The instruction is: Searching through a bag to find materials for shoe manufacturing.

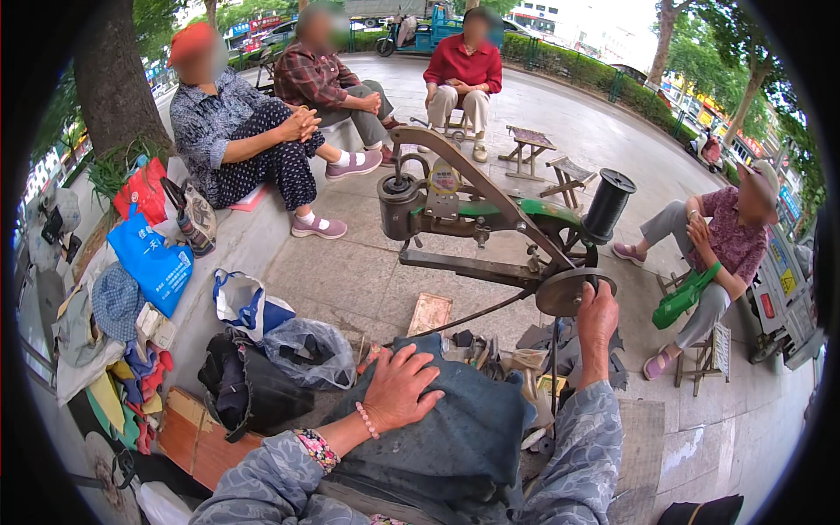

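Observation:
My right hand (598, 317) is closed round the knob at the rim of a metal hand wheel (556, 294). The wheel belongs to a hand-cranked shoe-patching machine (477, 210) with a green and bare-metal arm. A large black thread spool (609, 206) stands on the machine's near end. My left hand (398, 389) lies with fingers spread on a dark blue-grey cloth (455, 429) draped over my lap, and holds nothing. A pink bead bracelet (367, 421) circles that wrist.
A clear plastic bag (311, 350), a black bag (254, 385) and a blue bag (153, 262) lie to the left. Small tools and scraps (490, 354) lie beyond the cloth. Several people sit around, one on a folding stool (710, 359) at right. Folding stools (528, 150) stand farther back.

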